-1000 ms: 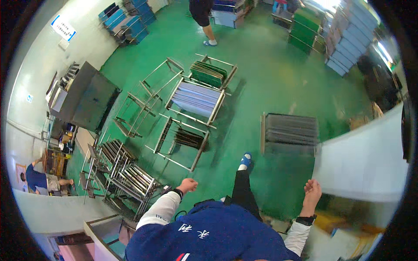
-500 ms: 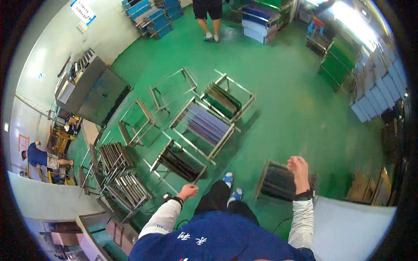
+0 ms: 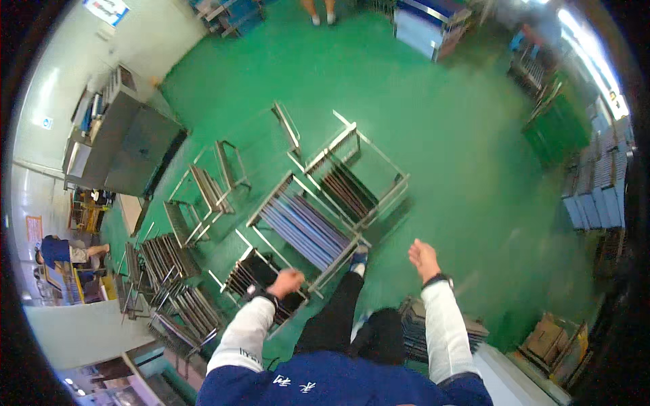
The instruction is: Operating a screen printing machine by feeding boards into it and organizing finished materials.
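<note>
I stand with both forearms held out over the green floor. My left hand (image 3: 287,283) is curled closed and slightly blurred, with nothing visible in it. It appears above a metal rack of dark slats (image 3: 261,274); I cannot tell whether it touches. My right hand (image 3: 424,260) is loosely closed, holding nothing I can see, over bare green floor. Just beyond my left hand is a metal frame rack with blue-grey panels (image 3: 305,230), close to my forward shoe (image 3: 361,256). A further rack holds dark brown panels (image 3: 349,191).
Low metal stands (image 3: 206,189) and stacked slatted frames (image 3: 166,260) crowd the left. A grey cabinet (image 3: 139,152) stands by the wall. Blue-grey stacks (image 3: 596,186) line the right, cardboard (image 3: 545,338) the lower right. Another person (image 3: 57,252) is far left; another's legs (image 3: 318,10) show at the top.
I have moved forward: the racks sit nearer my feet and one shoe has stepped up beside the panel rack. My right hand has swung inward to the left. Both hands remain closed.
</note>
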Action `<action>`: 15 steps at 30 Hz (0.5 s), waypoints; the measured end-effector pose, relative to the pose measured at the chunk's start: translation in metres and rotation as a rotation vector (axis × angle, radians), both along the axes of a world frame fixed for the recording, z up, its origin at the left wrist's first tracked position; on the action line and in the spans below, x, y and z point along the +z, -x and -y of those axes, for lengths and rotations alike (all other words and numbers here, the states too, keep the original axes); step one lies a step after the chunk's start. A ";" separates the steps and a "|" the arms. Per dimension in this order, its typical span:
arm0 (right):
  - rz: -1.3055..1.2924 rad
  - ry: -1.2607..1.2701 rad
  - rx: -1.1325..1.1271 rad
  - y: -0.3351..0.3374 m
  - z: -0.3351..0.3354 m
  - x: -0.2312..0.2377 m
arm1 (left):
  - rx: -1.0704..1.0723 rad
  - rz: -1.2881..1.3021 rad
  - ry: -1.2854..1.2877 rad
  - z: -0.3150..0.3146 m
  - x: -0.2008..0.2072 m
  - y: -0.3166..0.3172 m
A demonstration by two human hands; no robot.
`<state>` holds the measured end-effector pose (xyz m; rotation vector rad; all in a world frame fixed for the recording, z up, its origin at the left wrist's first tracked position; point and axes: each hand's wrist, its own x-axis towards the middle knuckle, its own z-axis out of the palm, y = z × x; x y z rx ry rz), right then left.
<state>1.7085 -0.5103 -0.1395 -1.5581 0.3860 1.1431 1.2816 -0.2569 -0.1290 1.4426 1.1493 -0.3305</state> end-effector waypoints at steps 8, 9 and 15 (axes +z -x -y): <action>-0.207 0.143 -0.056 -0.034 -0.128 -0.158 | 0.388 -0.043 0.033 -0.132 -0.063 -0.136; -0.241 0.116 -0.066 -0.034 -0.140 -0.181 | 0.376 -0.043 0.013 -0.141 -0.075 -0.146; -0.402 0.125 -0.070 -0.029 -0.182 -0.297 | 0.479 -0.012 -0.026 -0.168 -0.134 -0.182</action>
